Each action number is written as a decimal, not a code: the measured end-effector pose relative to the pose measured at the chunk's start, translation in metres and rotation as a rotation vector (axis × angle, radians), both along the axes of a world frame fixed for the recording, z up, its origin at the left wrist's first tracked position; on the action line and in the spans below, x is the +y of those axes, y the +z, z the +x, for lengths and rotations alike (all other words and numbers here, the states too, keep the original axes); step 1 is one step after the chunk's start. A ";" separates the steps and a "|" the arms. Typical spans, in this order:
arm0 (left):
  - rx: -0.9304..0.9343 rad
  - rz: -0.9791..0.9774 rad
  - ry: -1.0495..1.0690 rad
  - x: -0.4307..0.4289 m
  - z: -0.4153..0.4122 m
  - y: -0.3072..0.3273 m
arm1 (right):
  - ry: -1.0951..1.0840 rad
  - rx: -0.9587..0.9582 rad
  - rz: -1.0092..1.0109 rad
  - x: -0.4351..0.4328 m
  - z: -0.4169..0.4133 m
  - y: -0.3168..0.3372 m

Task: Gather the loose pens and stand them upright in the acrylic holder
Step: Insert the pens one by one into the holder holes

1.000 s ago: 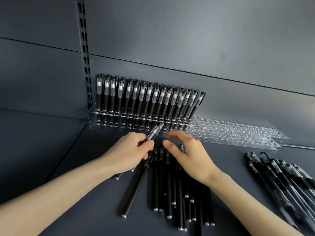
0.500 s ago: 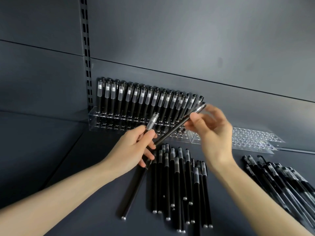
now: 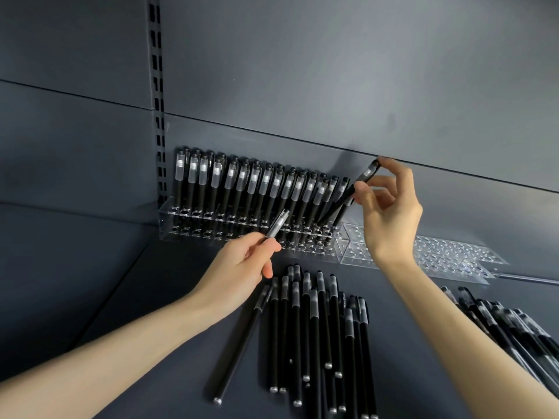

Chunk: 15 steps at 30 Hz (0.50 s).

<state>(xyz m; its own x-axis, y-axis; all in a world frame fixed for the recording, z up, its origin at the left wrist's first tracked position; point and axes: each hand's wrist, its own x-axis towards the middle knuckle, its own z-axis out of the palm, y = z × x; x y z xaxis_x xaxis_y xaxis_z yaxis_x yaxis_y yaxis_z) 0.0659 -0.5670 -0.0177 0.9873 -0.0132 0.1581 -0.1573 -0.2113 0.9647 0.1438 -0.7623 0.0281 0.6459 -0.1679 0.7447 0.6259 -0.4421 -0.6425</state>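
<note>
On the dark grey shelf (image 3: 145, 300), against the back panel (image 3: 302, 80): two clear acrylic holders, end to end.

- Left acrylic holder (image 3: 193, 235): packed with black pens (image 3: 242, 189) standing upright, frosted caps up. About fifteen caps can be read along the front. More stand behind and overlap, so I cannot give an exact count.
- Right acrylic holder (image 3: 447, 252): rows of open holes. Part of it is hidden behind the right wrist.

Two hands, one pen each.

- Right hand (image 3: 390, 213): raised at the right end of the filled holder. Thumb and fingertips pinch one pen (image 3: 348, 196) just below its cap, and the other fingers are curled loosely. The pen is tilted, cap up and to the right, with its lower end down among the last holes of that holder. I cannot tell whether it is seated.
- Left hand (image 3: 242, 264): in front of the filled holder, above the shelf. Its fingers are closed round a second pen (image 3: 278, 225), whose clear cap end sticks out up and to the right.

Two heaps of loose pens on the shelf.

- Middle heap (image 3: 314, 328): roughly a dozen black pens lying side by side, caps toward the holders. One more pen (image 3: 242, 343) lies slanted just left of them.
- Right heap (image 3: 508, 331): black pens with clear caps, well apart from the first heap and cut off by the edge of the view, so not countable.

One slotted upright (image 3: 158, 116) runs up the panel at the holder's left end.
</note>
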 end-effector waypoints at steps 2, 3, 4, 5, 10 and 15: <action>-0.003 -0.023 0.001 0.000 0.000 0.000 | 0.010 0.009 -0.025 0.003 0.003 -0.001; -0.001 -0.038 0.001 0.001 0.000 0.000 | 0.017 0.016 -0.046 0.004 0.005 -0.002; 0.003 -0.050 0.003 0.001 0.001 0.001 | 0.024 0.024 -0.075 0.006 0.007 -0.002; 0.006 -0.061 0.005 0.001 0.001 0.000 | 0.031 0.031 -0.109 0.007 0.009 -0.003; 0.012 -0.091 0.007 0.000 0.001 0.000 | 0.046 0.093 -0.239 0.010 0.014 -0.005; 0.012 -0.083 0.002 0.000 0.001 0.001 | 0.032 0.120 -0.324 0.008 0.012 -0.005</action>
<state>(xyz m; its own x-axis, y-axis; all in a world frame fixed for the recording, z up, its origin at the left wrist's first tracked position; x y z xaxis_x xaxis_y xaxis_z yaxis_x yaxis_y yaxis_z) 0.0665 -0.5672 -0.0168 0.9891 0.0011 0.1472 -0.1458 -0.1303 0.9807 0.1561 -0.7544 0.0230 0.7331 0.0867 0.6746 0.5712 -0.6169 -0.5414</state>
